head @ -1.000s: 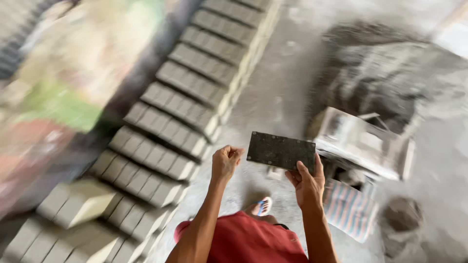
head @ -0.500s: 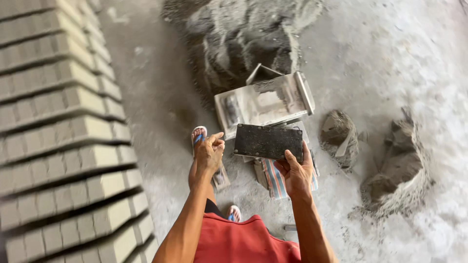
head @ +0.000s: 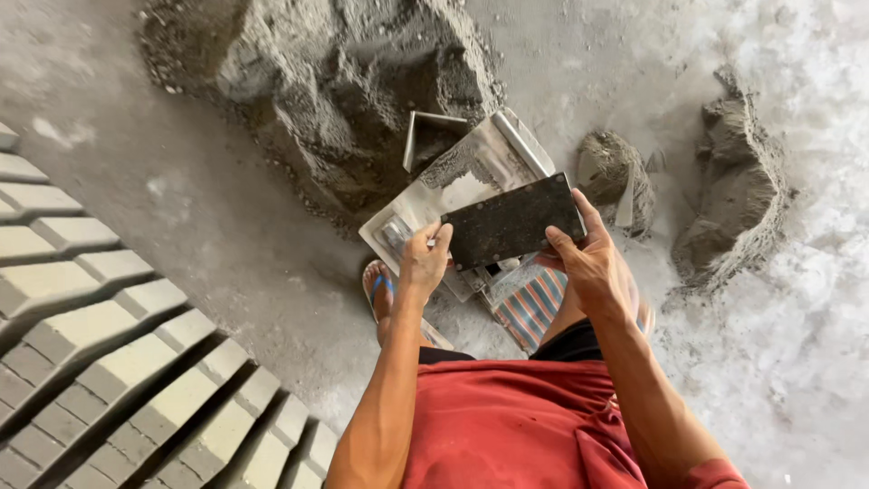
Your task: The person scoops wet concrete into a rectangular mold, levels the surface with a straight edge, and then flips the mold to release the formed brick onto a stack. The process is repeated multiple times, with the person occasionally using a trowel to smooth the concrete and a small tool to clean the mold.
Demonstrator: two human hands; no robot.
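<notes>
I hold a dark, flat rectangular plate [head: 512, 222] level in front of me with both hands. My left hand [head: 424, 263] grips its left end. My right hand [head: 590, 258] grips its right end, thumb on top. Directly below the plate lies a grey metal mould box [head: 462, 181] on the ground, with a striped cloth [head: 532, 303] beside it. My foot in a sandal [head: 382, 292] stands just left of the mould.
A large heap of grey cement mix [head: 344, 86] lies beyond the mould. Two smaller mounds [head: 738, 186] sit at the right, one with a trowel-like tool [head: 625, 195]. Rows of moulded grey blocks [head: 109, 353] cover the ground at the left.
The view has swung from the rows of blocks over to the mould and cement heap. Both hands have kept hold of the dark plate, which now hovers over the mould.
</notes>
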